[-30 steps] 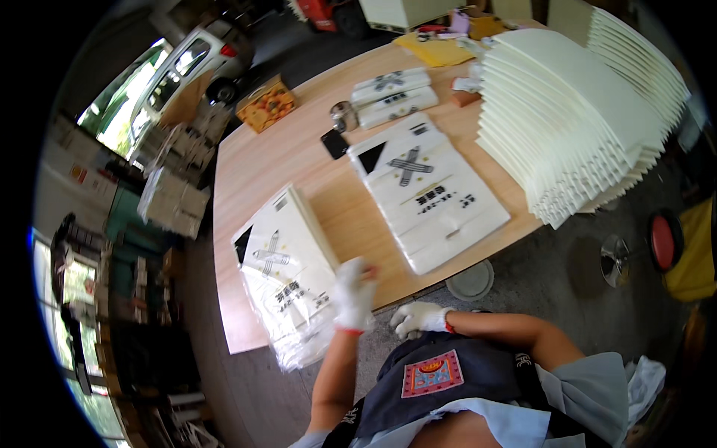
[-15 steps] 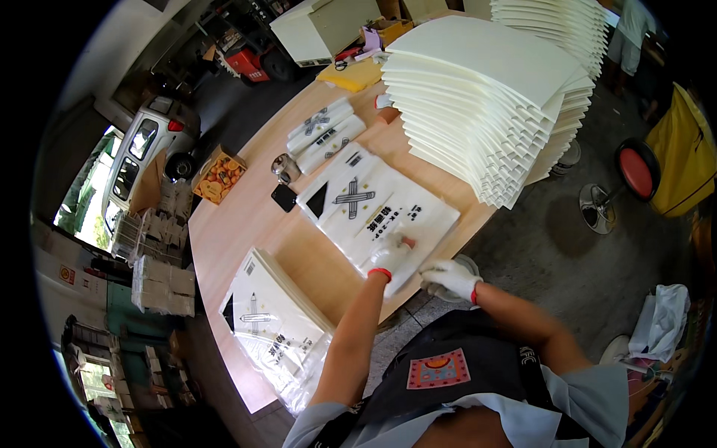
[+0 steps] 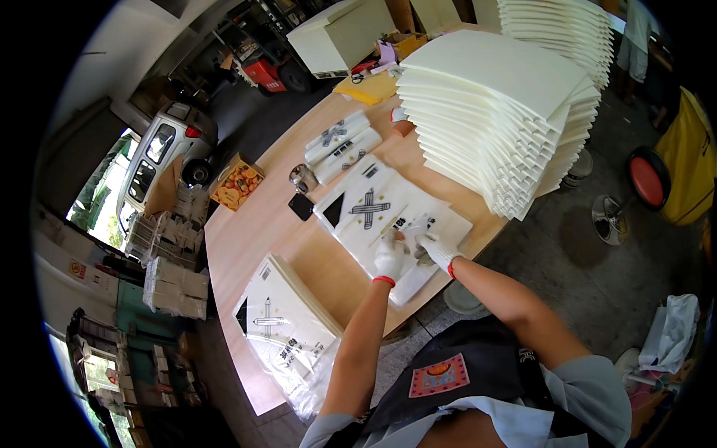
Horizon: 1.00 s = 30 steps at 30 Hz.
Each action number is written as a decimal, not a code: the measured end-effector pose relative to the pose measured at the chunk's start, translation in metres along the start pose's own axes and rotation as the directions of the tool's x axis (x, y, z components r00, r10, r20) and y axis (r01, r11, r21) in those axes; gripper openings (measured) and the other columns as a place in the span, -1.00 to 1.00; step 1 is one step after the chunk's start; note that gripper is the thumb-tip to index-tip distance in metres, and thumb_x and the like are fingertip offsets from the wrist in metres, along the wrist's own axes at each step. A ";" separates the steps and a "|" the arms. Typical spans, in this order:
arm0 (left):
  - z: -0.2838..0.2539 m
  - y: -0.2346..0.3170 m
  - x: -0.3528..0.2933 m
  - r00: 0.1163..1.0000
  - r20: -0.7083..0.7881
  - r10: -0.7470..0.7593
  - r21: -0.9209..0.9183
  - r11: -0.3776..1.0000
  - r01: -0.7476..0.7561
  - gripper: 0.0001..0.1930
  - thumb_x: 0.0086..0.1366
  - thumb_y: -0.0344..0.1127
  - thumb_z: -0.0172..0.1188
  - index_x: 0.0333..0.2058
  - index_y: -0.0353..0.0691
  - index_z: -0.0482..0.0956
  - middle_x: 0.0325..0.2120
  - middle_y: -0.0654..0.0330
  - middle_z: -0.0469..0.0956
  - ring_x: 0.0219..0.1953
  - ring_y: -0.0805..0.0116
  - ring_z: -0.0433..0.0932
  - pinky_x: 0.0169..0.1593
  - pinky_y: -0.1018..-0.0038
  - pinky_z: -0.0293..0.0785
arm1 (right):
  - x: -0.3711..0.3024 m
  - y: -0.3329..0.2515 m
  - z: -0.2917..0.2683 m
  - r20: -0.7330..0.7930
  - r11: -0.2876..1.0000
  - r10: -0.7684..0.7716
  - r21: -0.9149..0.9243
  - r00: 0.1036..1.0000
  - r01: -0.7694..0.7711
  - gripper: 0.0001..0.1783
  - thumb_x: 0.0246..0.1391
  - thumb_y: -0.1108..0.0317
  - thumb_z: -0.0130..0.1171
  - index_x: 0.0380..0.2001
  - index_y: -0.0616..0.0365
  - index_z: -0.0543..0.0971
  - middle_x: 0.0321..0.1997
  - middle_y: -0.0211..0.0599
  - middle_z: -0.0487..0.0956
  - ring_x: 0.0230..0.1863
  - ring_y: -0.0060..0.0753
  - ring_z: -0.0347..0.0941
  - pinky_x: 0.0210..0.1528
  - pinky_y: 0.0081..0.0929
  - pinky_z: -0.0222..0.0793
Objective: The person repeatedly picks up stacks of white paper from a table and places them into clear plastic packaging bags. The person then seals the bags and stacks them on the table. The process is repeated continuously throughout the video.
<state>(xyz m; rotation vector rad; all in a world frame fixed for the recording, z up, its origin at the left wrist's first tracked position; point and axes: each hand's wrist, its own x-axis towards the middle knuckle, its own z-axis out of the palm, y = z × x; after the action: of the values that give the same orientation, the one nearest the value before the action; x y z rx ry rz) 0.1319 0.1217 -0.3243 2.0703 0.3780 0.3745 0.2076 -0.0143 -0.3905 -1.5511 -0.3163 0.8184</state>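
My left hand (image 3: 390,255), in a white glove with a red cuff and bare fingertips, is closed at the near part of a printed clear plastic bag (image 3: 357,231). Beside it my right hand (image 3: 437,251), gloved the same way, pinches the bag's thin film, which rises crumpled between the hands. This bag lies on top of a flat pile and bears crossed pencils and a black corner. To the left, a stack of paper packs (image 3: 287,313) in similar bags reaches the table's near edge, loose film hanging over it. The fingertips are partly hidden.
A tall stack of folded white sheets (image 3: 485,97) stands at the table's right. Beyond the bags lie rolled printed bags (image 3: 340,142), a metal cup (image 3: 302,179), a black phone (image 3: 301,207) and a fruit-printed box (image 3: 237,181). A red-topped stool (image 3: 647,179) stands right of the wooden table (image 3: 239,246).
My right hand has moved from the table's near edge up and inward over the bag, beside my left. The bag's film is now lifted between them. The view has shifted slightly.
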 end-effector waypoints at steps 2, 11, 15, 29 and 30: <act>-0.019 0.005 0.022 0.982 -0.143 -0.123 -0.559 0.829 0.022 -0.80 0.27 -0.40 -0.06 -0.14 -0.20 0.43 -0.41 0.16 0.57 -0.52 0.35 0.48 -0.32 0.45 0.43 | 0.008 0.015 -0.017 -0.021 0.898 -0.040 -0.439 0.999 0.027 -0.43 0.09 -0.18 -0.09 -0.24 0.13 0.55 -0.33 -0.18 0.60 -0.33 -0.13 0.52 -0.25 -0.24 0.39; -0.056 0.090 0.030 0.971 0.226 -0.081 -0.341 0.927 0.157 -0.63 0.31 -0.48 -0.05 0.10 -0.25 0.25 -0.18 0.15 0.58 -0.68 0.65 0.28 -0.61 0.70 0.22 | -0.033 -0.068 -0.018 0.180 0.941 -0.266 -0.165 0.947 0.295 -0.52 0.17 -0.04 -0.13 -0.20 0.16 0.53 -0.37 -0.24 0.59 -0.34 -0.25 0.52 -0.21 -0.31 0.39; -0.058 0.128 0.012 0.974 0.225 -0.031 -0.209 0.975 0.080 -0.62 0.30 -0.50 -0.06 0.10 -0.23 0.27 -0.22 0.18 0.60 -0.67 0.64 0.30 -0.62 0.70 0.20 | -0.015 -0.081 0.024 0.280 0.116 -0.684 -0.870 0.673 0.480 -0.76 0.04 0.26 -0.05 -0.31 0.14 0.51 -0.23 -0.15 0.56 -0.20 -0.17 0.48 -0.16 -0.29 0.37; -0.105 0.193 -0.017 0.825 -0.004 0.566 0.790 0.507 -0.344 -0.46 0.04 -0.12 0.31 0.00 -0.14 0.41 -0.15 0.09 0.47 -0.14 0.10 0.48 -0.11 0.24 0.41 | -0.184 -0.264 -0.164 0.208 -0.108 -0.953 -0.912 0.220 0.395 -0.78 -0.02 0.21 0.17 -0.32 0.08 0.56 -0.25 -0.30 0.57 -0.22 -0.19 0.50 -0.15 -0.34 0.40; -0.101 0.203 -0.013 0.820 -0.001 0.573 0.724 0.566 -0.394 -0.48 0.06 -0.17 0.29 0.00 -0.16 0.41 -0.15 0.10 0.48 -0.13 0.09 0.48 -0.08 0.26 0.41 | -0.196 -0.283 -0.182 0.196 -0.139 -0.932 -0.970 0.305 0.200 -0.73 -0.05 0.18 0.18 -0.30 0.09 0.54 -0.22 -0.31 0.56 -0.18 -0.20 0.48 -0.12 -0.35 0.37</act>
<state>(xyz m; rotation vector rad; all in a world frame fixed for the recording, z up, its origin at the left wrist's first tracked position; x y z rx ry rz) 0.1024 0.0950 -0.1003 2.9062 0.0513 0.9484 0.2629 -0.2268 -0.0691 -2.2205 -1.1647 -1.1281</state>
